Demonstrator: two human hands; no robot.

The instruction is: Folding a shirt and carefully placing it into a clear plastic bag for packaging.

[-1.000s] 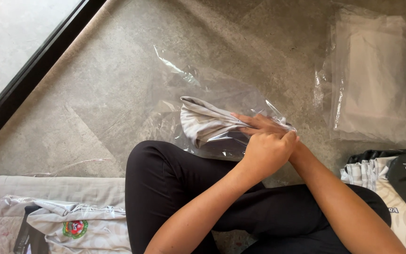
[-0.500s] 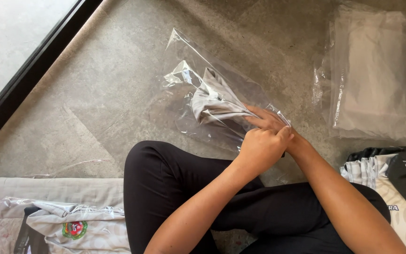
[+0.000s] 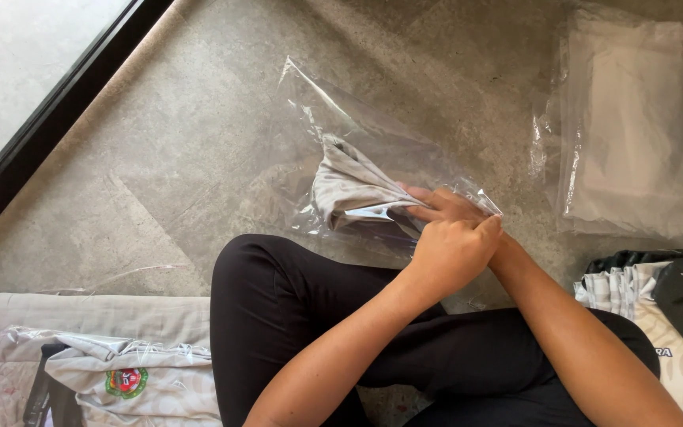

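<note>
A folded light-grey garment is seen partly inside a clear plastic bag, which lies on the stone floor directly ahead of the grip and extends away from it to the upper left. The garment's near end is held at the bag's mouth; its far end has not reached the bag's closed end, so the insertion is judged to be roughly half done, with seating and closing of the bag left. The left hand is clenched over the bag's mouth, pinching film and cloth together. The right hand lies just beyond and partly beneath it, fingers extended flat against the garment and bag; whether it is actually gripping cannot be told. Counted: one garment in hand, one bag in hand. Well to the right of the grip, a stack of flat clear bags holding pale folded contents is noted; the number cannot be told. Below right, loose patterned garments with a dark collar are piled. Below left, one bagged shirt with a round badge rests on a pale mat.
</note>
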